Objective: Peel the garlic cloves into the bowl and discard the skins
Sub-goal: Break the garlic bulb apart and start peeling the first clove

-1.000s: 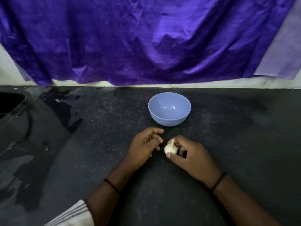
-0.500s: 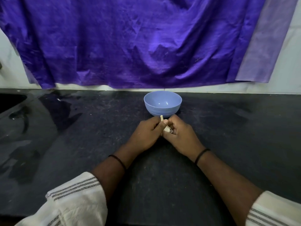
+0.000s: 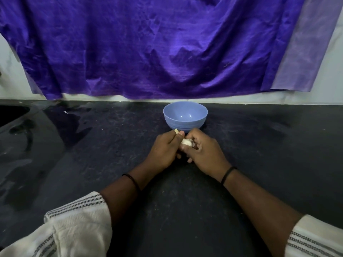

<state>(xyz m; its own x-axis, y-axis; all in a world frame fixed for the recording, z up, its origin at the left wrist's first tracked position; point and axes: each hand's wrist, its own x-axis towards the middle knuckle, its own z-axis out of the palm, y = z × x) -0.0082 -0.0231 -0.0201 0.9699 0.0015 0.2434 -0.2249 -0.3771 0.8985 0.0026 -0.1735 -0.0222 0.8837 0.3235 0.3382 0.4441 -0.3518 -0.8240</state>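
Garlic (image 3: 186,142): lying between both hands at bench (image 3: 92,154) centre, at 6 o'clock from the blue bowl (image 3: 185,115). Right hand (image 3: 203,153) is grasping it; left hand (image 3: 164,151) is pinching its stem (image 3: 176,131).

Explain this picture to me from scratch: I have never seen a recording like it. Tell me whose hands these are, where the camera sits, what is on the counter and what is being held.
There is no machine here. A person wears a camera on the head, so it looks forward and down, and the two forearms come in from the bottom edge. The left hand pinches a thin pale stalk that sticks up past its fingers. The right hand has its grip curled round a white garlic bulb. The hands meet just above a dark counter. Just behind them stands a light blue bowl, with nothing visible inside. A purple cloth hangs on the wall behind.
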